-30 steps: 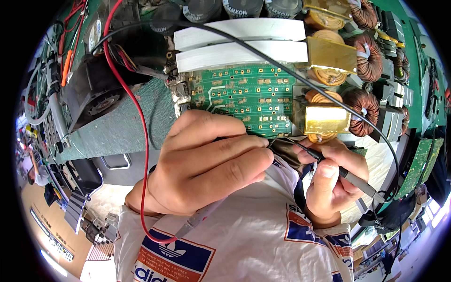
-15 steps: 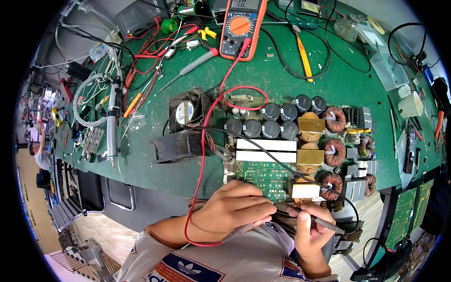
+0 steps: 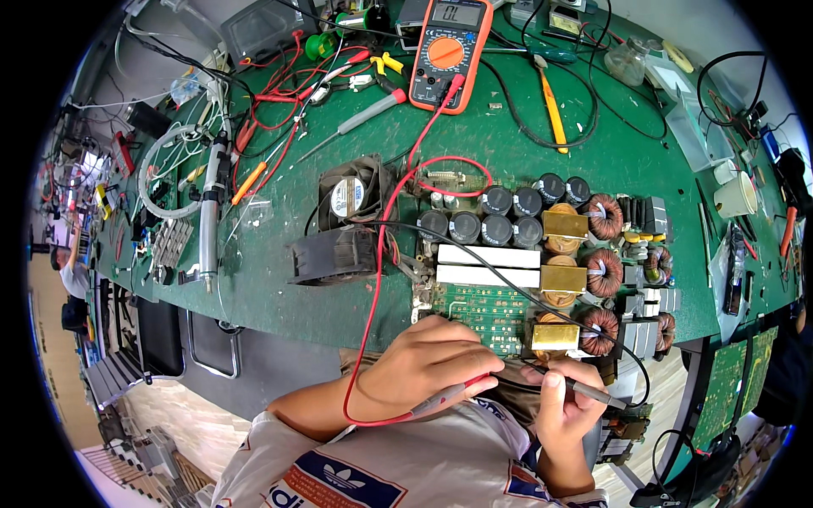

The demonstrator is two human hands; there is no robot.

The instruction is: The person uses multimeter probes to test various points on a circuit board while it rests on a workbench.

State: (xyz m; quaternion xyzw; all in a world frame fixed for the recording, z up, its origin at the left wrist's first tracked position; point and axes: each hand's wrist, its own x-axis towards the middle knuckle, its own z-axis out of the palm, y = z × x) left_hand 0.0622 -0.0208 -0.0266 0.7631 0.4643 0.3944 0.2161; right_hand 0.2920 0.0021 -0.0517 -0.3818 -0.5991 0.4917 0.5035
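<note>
My left hand (image 3: 428, 364) is closed on a red test probe (image 3: 445, 396), its tip end pointing right past my fingers. A black test probe (image 3: 596, 393) is pinched in my right hand (image 3: 566, 402), slanting up to the left. Both hands are at the near edge of a power circuit board (image 3: 474, 306) with black capacitors (image 3: 496, 229), copper coils (image 3: 603, 273), yellow-taped transformers (image 3: 562, 279) and white bars (image 3: 488, 266). Where the probe tips touch, if anywhere, I cannot tell. The red lead (image 3: 369, 313) runs to an orange multimeter (image 3: 446, 52) at the back.
Two black fans (image 3: 334, 256) adjoin the board's left side. A grey-handled screwdriver (image 3: 371, 112), tangled red leads (image 3: 279, 97) and an orange-handled tool (image 3: 552, 106) lie farther back. A white cup (image 3: 735, 193) stands at right. The black probe lead (image 3: 500, 271) crosses the board.
The view has shifted slightly, so the bench contents appear a little farther right. Both hands keep hold of their probes, and more of the red probe now shows beside my left fingers.
</note>
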